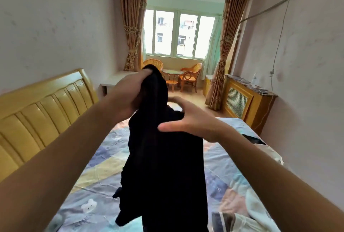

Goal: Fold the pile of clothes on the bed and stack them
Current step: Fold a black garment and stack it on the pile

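Pale walls enclose a bedroom with a curtained window (pixel 178 34) at the far end and wicker chairs (pixel 191 75) round a small table beneath it. Below the camera lies the bed (pixel 104 159), covered in a patchwork sheet of blue, yellow and pink, with a padded yellow headboard (pixel 42 105) along its left side. Light-coloured clothes (pixel 249 211) lie rumpled on the bed at lower right; no folded stack is visible.

A dark garment (pixel 163 166) hangs in the air above the bed, its long axis near vertical, running from its bunched top down past the frame's lower edge. What kind of garment it is cannot be determined.

Left hand (pixel 128 95): raised, grip closed round the garment's top end, carrying its weight.

Right hand (pixel 188 120): lower and to the right, fingers spread wide and curved, thumb lying against the cloth a little below the left hand's grip. It holds nothing firmly.

Assessment: the garment hangs directly between the two hands, its free length dropping away beneath them. The right hand is the nearer to the hanging upper edge and is best placed to take a second hold there, so the cloth can be spread before folding. Task judged at an early stage.
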